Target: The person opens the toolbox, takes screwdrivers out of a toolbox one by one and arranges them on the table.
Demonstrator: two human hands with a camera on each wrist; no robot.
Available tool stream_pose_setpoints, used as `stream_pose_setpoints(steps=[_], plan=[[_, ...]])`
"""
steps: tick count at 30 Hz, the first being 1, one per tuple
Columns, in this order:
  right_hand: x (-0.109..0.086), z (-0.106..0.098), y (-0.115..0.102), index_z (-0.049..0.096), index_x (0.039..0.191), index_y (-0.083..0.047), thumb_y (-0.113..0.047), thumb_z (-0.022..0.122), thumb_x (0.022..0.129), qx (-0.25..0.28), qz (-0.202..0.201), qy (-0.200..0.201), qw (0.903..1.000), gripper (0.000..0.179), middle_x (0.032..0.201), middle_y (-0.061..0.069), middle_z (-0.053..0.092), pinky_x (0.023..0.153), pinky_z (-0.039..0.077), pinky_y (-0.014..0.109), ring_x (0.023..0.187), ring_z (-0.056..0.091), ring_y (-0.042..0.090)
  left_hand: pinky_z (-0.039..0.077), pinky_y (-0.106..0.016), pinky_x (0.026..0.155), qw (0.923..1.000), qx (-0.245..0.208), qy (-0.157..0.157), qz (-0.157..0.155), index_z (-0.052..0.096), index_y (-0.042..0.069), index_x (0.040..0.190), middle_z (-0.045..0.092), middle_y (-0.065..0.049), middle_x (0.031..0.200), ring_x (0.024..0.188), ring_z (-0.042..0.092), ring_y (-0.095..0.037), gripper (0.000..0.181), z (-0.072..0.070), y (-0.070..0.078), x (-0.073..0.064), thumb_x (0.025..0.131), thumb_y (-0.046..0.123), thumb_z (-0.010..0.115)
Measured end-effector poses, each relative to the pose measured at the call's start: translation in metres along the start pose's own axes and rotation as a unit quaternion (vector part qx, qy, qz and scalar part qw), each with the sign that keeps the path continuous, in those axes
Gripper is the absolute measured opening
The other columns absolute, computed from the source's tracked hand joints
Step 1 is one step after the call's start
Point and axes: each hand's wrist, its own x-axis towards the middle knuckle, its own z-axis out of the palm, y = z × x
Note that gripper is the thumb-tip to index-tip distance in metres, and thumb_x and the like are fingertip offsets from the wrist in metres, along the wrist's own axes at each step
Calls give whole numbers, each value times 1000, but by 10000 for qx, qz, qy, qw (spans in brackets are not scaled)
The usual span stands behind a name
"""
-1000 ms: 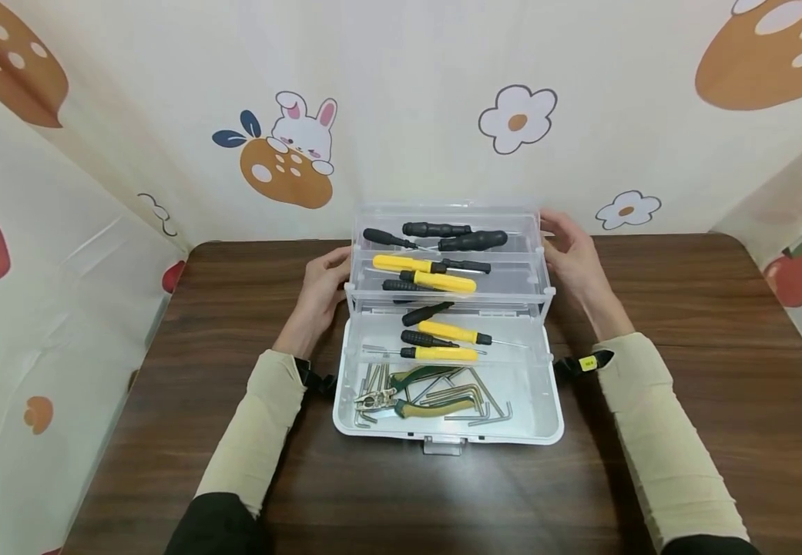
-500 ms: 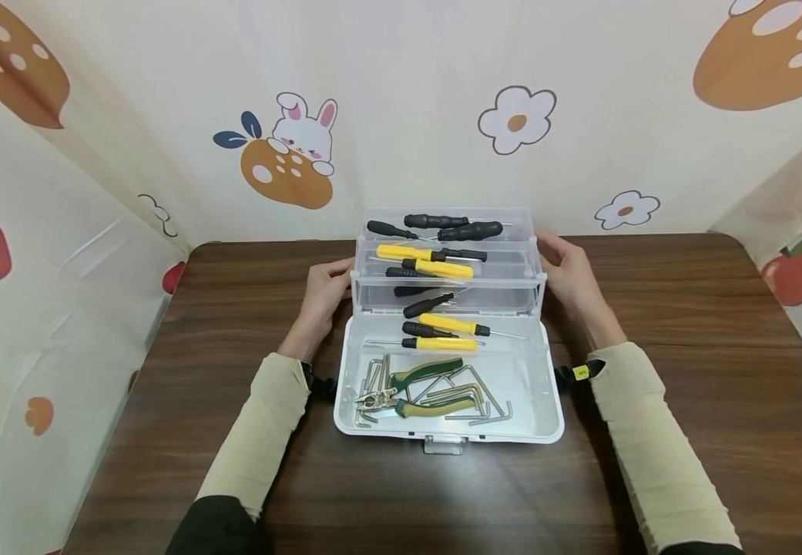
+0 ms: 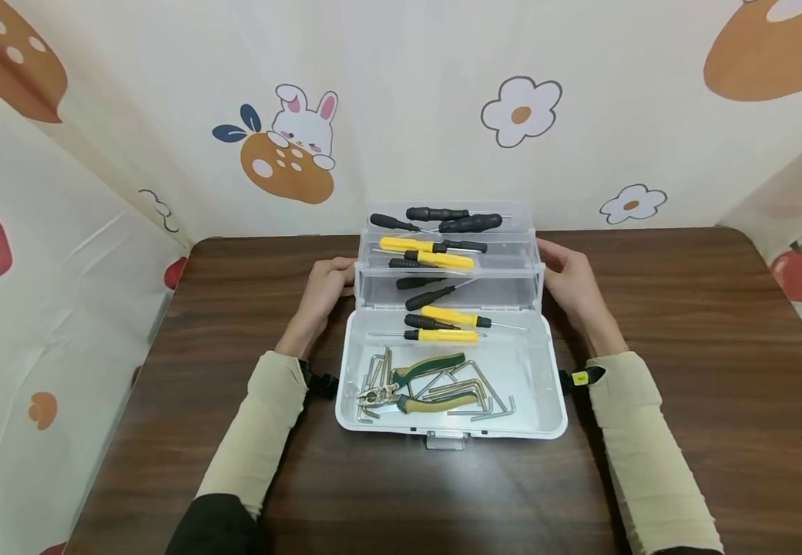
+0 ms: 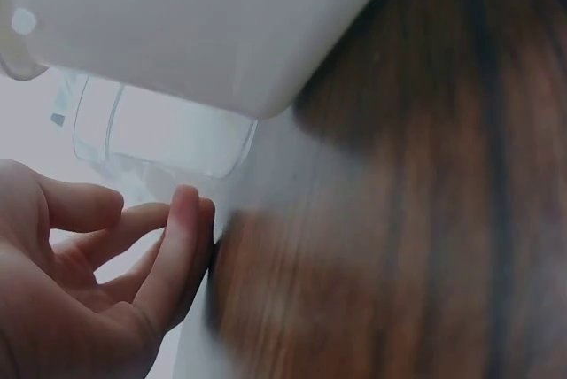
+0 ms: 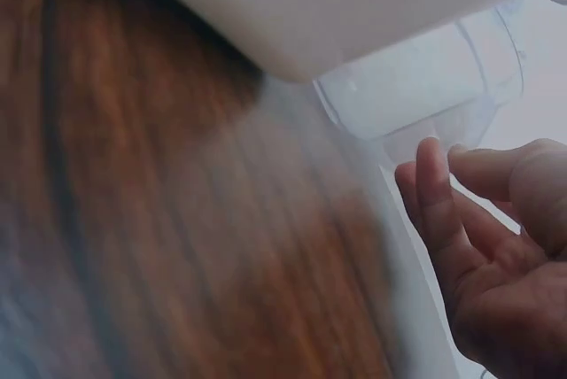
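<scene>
A toolbox with a white base [image 3: 528, 378] stands unfolded on the table, its clear tiered trays and lid [image 3: 515, 289] raised at the back. Several black screwdrivers [image 3: 471, 223] and yellow-handled screwdrivers [image 3: 451, 336] lie in the tiers. Pliers with green handles [image 3: 437, 402] and several hex keys [image 3: 498, 414] are in the base. My left hand [image 3: 322, 291] is at the left side of the clear part, my right hand [image 3: 572, 287] at its right. Both wrist views show loosely bent fingers close to the clear lid's edge; whether they touch it I cannot tell.
The dark wooden table [image 3: 692, 370] extends to both sides and in front of the toolbox. A patterned curtain [image 3: 414, 139] stands right behind the table's back edge, close to the lid. A clear latch [image 3: 445, 442] sticks out at the base's front.
The clear tiers have sunk backward and lower, showing more of their front. Both hands have moved down slightly beside them. In the last half second, the view has tilted a little.
</scene>
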Motion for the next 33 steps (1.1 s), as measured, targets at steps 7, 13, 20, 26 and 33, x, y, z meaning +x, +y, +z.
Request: stream_pose_setpoints(steps=[7,13,20,26,33], plan=[[2,2,-1,49,155,-8,-13,56,108,191,-193,-196,9994,48,151,20,58,89,50,7,132,57,16,62,-25,90,9987,364,-353,5,68,-5,131,63,-16,142,123,64,-24,42,-8,2,-3,111,25,47],[-1,-1,-1,52,154,-9,-18,55,109,238,-92,-247,9994,46,149,19,59,87,51,10,116,59,5,62,-26,91,9977,535,-423,66,67,-1,136,59,-11,151,127,63,-24,41,-8,1,-3,110,26,51],[-7,-7,-10,53,152,-8,-25,54,109,244,-127,-336,9991,46,146,19,59,81,57,15,103,63,0,62,-23,88,9985,394,-381,90,66,1,137,67,-15,140,119,69,-25,41,-8,2,-5,109,28,52],[-19,-19,-27,52,151,-6,-22,53,110,106,-281,-248,9992,44,148,18,57,83,62,20,102,65,-4,61,-21,81,9995,276,-118,35,57,5,147,64,-15,134,104,66,-17,43,-8,12,-11,109,27,53],[-41,-40,-60,56,149,-9,-21,55,109,-275,-639,302,9971,42,144,16,61,84,62,18,103,68,3,64,-24,81,9988,-290,98,369,47,7,155,58,-17,140,112,62,-28,47,-16,41,-30,112,28,47]])
